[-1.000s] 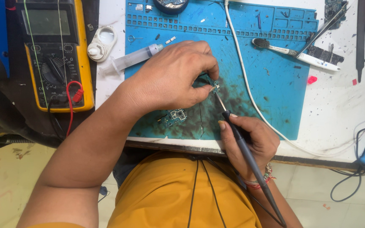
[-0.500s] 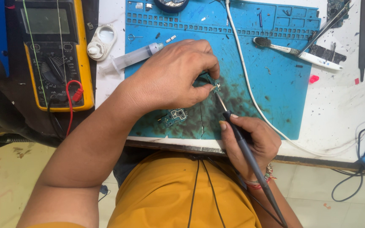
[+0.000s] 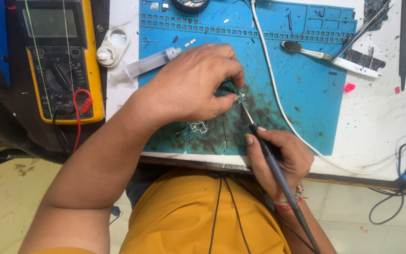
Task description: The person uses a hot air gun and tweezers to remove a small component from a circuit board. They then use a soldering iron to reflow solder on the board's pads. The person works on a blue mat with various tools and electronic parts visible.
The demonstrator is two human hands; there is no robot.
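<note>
Circuit board (image 3: pixel 237 94) pinched by left hand (image 3: pixel 191 84), right hand (image 3: pixel 278 157) gripping soldering iron (image 3: pixel 271 157)

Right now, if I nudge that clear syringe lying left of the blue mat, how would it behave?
The syringe has a round barrel lying flat, so it would probably roll, though its flange might stop it. It looks like thin clear plastic, so likely light and stiff. It rests half on the blue mat, whose edge could catch it.

A small green circuit board (image 3: pixel 237 94), partly hidden, lies seemingly flat on the blue mat; a slim dark soldering iron (image 3: pixel 273 164) slants, its tip touching it.
</note>
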